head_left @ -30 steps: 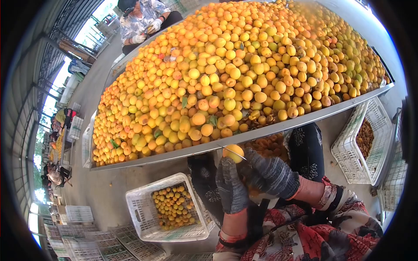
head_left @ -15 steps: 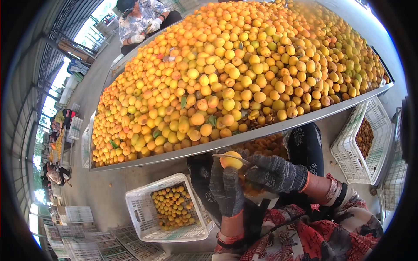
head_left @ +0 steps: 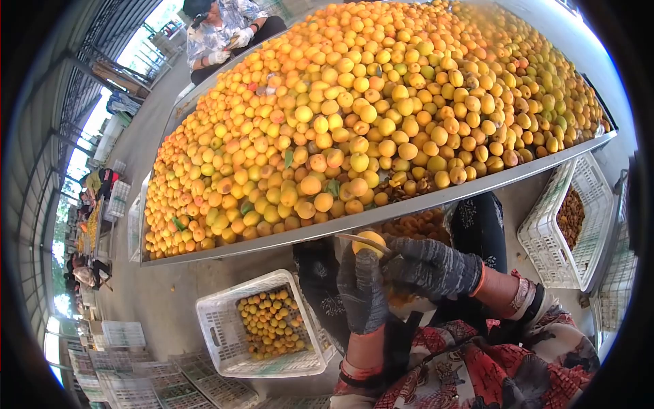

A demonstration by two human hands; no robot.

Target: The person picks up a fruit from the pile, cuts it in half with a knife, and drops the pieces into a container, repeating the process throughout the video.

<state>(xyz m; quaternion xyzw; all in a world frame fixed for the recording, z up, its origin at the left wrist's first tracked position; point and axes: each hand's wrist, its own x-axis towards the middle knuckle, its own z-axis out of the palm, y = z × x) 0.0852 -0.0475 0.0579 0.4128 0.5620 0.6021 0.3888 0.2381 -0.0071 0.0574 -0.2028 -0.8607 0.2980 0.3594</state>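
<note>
A yellow apricot (head_left: 372,240) is pinched in the fingers of my left hand (head_left: 362,293), which wears a dark grey knit glove. My right hand (head_left: 436,267), gloved the same way, grips a thin knife (head_left: 353,238), its handle hidden in the fingers. The blade lies across the apricot, and its tip sticks out past the fruit's left side. Both hands are just below the front edge of a metal-rimmed table (head_left: 381,219), which is heaped with apricots (head_left: 310,185). Under the hands, orange fruit pieces (head_left: 417,228) show between my legs.
A white plastic crate (head_left: 211,320) with apricots in it stands at lower left. Another white crate (head_left: 593,255), holding brownish pieces, is at the right. Across the table a person (head_left: 221,34) in white gloves sits working. Flat crates (head_left: 157,385) line the floor at lower left.
My left hand, with the apricot, has shifted slightly right and up, and the apricot has turned a little against the blade. The right hand stays nearly in place.
</note>
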